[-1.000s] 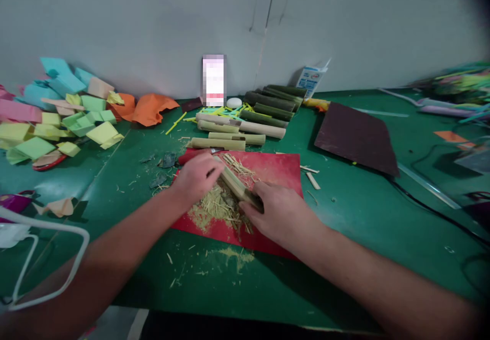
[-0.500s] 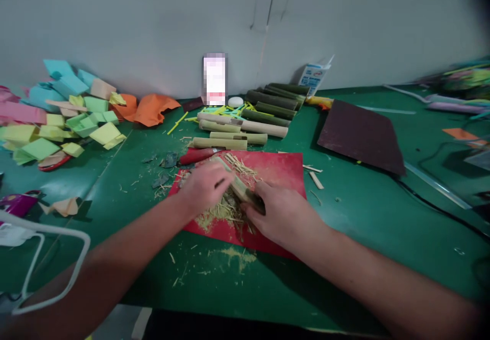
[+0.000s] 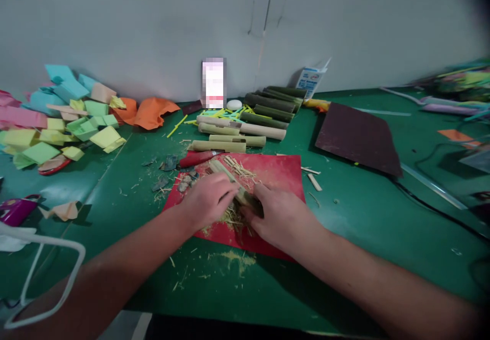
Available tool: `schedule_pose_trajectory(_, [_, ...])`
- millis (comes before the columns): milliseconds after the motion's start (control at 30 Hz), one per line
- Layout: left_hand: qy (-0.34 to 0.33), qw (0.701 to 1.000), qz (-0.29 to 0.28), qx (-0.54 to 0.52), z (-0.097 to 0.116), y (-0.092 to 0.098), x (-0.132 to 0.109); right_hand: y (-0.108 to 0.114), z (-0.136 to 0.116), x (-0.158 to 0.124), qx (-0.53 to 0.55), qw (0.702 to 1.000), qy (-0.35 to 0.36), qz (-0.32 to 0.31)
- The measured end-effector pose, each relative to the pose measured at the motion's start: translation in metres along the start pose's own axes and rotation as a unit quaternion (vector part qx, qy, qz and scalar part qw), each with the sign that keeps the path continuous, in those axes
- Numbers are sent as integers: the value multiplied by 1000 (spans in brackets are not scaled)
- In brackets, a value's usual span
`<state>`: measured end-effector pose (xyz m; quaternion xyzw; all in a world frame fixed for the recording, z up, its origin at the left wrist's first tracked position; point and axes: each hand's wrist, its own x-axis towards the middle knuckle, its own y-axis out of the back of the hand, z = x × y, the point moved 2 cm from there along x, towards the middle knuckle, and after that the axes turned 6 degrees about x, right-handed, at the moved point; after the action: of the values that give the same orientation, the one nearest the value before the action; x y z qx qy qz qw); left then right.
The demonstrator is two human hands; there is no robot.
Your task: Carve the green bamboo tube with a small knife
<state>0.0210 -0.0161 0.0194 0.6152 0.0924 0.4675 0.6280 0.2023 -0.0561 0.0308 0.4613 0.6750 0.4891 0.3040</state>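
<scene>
2 hands meet over a bamboo piece [image 3: 245, 199] above a littered red sheet [image 3: 285, 171]
The round piece could twist if the right hand [image 3: 285, 215] slackens or dust makes its surface slick; the left hand [image 3: 210, 199], working so near, could then slip along it into the right fingers; a sleeve-less forearm or a nudge to the sheet could also push shavings [image 3: 238, 167] and dust onto the green worktop [image 3: 367, 217]; the piece lies aslant between the 2 hands, its near end within the right hand's grip, its far end reaching past the left knuckles towards the red-handled tool [image 3: 199, 158]; the left fingers are curled against its upper side, but whether they pinch anything there, I cannot tell.
</scene>
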Motion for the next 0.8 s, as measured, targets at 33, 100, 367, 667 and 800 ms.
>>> schedule_pose_trajectory(33, [-9, 1000, -2, -5, 1, 0, 0, 0, 0, 0, -2, 1000, -1, 0])
schedule_pose_trajectory(100, [20, 999, 49, 13, 1, 1, -1, 1, 0, 0, -8, 1000, -5, 3])
schedule_pose_trajectory(367, [0, 1000, 25, 11, 8, 0, -2, 0, 0, 0, -7, 1000, -7, 1])
schedule_pose_trajectory(667, [24, 997, 59, 43, -3, 1, 1, 0, 1, 0, -7, 1000, -3, 7])
schedule_pose_trajectory(800, [4, 1000, 8, 23, -3, 0, 0, 0, 0, -1, -6, 1000, 0, -1])
